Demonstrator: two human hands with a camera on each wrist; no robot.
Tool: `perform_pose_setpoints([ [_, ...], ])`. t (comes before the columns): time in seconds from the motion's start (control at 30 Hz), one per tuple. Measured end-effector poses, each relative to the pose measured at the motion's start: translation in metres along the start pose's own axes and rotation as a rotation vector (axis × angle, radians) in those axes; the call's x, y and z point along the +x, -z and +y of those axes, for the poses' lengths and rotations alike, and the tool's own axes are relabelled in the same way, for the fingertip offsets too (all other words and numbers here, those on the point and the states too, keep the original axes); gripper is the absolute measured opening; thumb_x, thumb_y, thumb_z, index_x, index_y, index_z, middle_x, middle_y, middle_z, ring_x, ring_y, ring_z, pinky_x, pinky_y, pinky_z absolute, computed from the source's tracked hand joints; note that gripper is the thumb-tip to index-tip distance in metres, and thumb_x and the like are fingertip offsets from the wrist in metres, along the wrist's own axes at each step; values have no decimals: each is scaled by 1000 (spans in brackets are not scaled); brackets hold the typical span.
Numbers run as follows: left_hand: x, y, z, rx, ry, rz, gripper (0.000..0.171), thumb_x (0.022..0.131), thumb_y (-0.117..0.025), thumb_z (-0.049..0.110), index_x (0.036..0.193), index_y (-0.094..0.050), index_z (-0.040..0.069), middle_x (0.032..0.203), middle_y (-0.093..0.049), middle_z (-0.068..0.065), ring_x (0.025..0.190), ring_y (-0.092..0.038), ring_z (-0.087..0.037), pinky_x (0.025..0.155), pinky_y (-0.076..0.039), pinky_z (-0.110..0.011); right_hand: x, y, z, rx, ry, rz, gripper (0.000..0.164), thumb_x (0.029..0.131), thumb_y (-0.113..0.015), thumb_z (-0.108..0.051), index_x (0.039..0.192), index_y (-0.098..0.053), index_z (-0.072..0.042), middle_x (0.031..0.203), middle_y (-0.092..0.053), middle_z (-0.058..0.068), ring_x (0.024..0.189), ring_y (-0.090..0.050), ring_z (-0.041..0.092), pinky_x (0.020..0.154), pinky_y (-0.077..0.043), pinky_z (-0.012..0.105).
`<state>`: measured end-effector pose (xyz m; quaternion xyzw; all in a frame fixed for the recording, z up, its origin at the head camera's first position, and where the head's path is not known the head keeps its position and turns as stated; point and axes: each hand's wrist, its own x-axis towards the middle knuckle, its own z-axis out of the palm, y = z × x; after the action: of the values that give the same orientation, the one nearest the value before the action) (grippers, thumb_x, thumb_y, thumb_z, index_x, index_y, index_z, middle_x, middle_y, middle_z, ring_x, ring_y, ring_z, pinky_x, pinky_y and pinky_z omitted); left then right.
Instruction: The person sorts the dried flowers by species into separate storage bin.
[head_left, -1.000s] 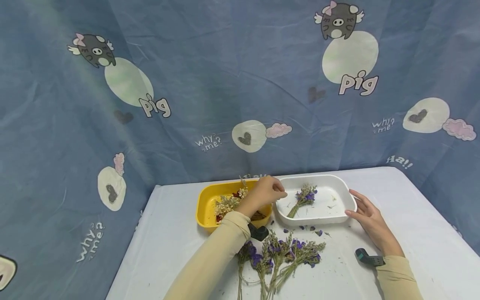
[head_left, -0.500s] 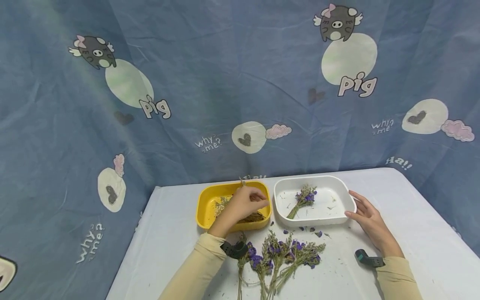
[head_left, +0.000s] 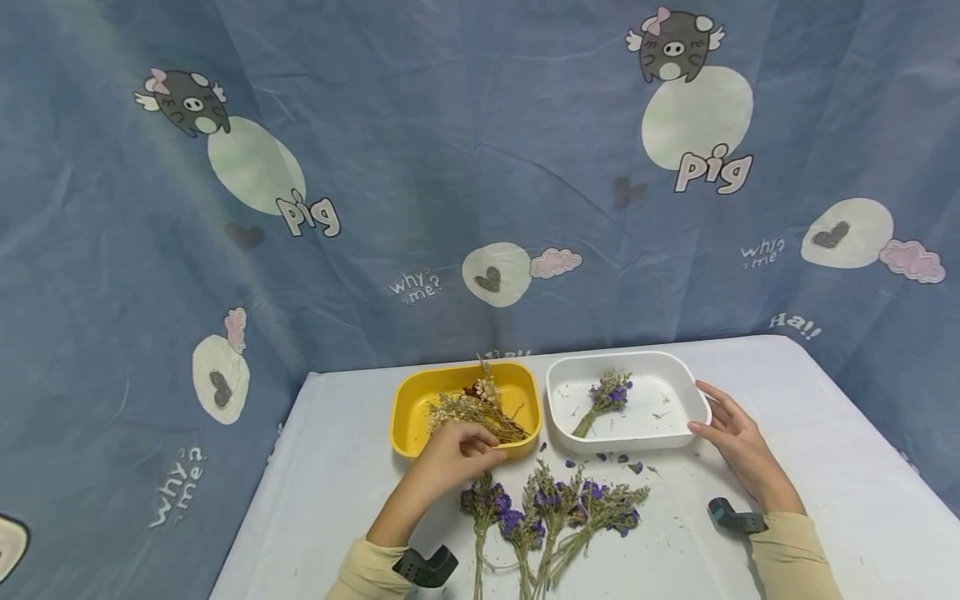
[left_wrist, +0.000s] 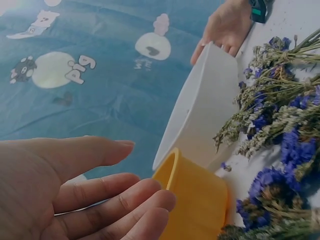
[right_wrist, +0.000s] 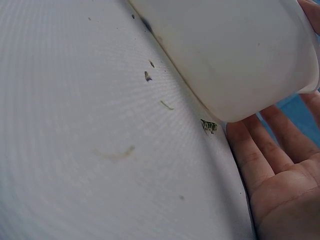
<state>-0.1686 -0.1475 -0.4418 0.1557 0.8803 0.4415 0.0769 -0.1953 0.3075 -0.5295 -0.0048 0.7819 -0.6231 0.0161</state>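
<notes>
My left hand (head_left: 461, 454) hovers by the front edge of the yellow container (head_left: 402, 417), holding nothing, its fingers loosely bent. In the left wrist view, its thumb and fingers are apart, with only air between them. Inside that container lies dried foliage with pale and dark red blooms (head_left: 480, 408). The right hand (head_left: 742, 442) touches the right end of the white container (head_left: 630, 443), thumb near the front corner; in the right wrist view its fingers (right_wrist: 255, 155) extend straight beside the wall. A purple-flowered dried bunch (head_left: 603, 402) lies inside the white container.
Several dried bunches with purple flowers (head_left: 551, 517) lie on the white tabletop (head_left: 300, 500) in front of the containers. Loose petals (head_left: 636, 467) and bits are scattered near the white container. A blue printed curtain (head_left: 420, 183) hangs behind the table.
My left hand has moved left and toward me, from between the containers, across the yellow one to its front edge, uncovering the foliage inside. The right hand stays at the white container.
</notes>
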Motion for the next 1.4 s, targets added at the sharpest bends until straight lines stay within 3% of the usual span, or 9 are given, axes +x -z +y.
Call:
perform_pose_setpoints([
  [0.33, -21, 2, -10, -7, 49, 4, 20, 89, -81, 26, 94, -75, 8, 87, -74, -2, 75, -67, -13, 66, -58, -24, 0, 1, 2, -9, -2, 1, 80, 100, -69, -23, 165, -23, -31, 172, -19, 19, 156, -34, 18, 106, -43, 7],
  [0.5, -35, -2, -18, 20, 148, -47, 23, 85, -85, 30, 83, -71, 11, 76, -69, 1, 64, -64, -14, 55, -53, -26, 2, 0, 1, -18, -7, -3, 80, 100, -69, -25, 165, -23, -32, 172, -19, 19, 158, -30, 24, 109, -42, 10],
  [0.67, -46, -6, -22, 102, 195, -74, 30, 79, -89, 32, 65, -72, 12, 58, -68, 2, 50, -60, -15, 50, -49, -27, 3, 0, 2, 0, 28, -10, 79, 100, -69, -21, 165, -24, -29, 172, -19, 21, 154, -36, 11, 105, -43, 5],
  [0.8, -48, -10, -23, 136, 233, -88, 32, 75, -92, 33, 60, -73, 12, 55, -68, 3, 49, -57, -14, 53, -47, -28, 2, 0, 2, 10, 41, -10, 79, 100, -69, -19, 165, -25, -27, 172, -19, 22, 152, -39, 5, 103, -43, 3],
  [1.1, -49, -19, -30, 147, 219, -84, 27, 71, -93, 28, 60, -73, 15, 51, -65, 5, 46, -57, -13, 50, -48, -27, -1, 1, 1, 17, 25, -25, 79, 101, -67, -20, 166, -22, -30, 173, -14, 20, 159, -27, 21, 104, -42, 3],
  [1.4, -47, -20, -34, 92, 181, -108, 13, 75, -85, 12, 71, -73, 11, 58, -68, 4, 48, -60, -12, 47, -48, -26, -2, 1, -1, 20, 18, -28, 79, 101, -67, -21, 166, -22, -30, 173, -15, 20, 159, -28, 20, 103, -42, 3],
])
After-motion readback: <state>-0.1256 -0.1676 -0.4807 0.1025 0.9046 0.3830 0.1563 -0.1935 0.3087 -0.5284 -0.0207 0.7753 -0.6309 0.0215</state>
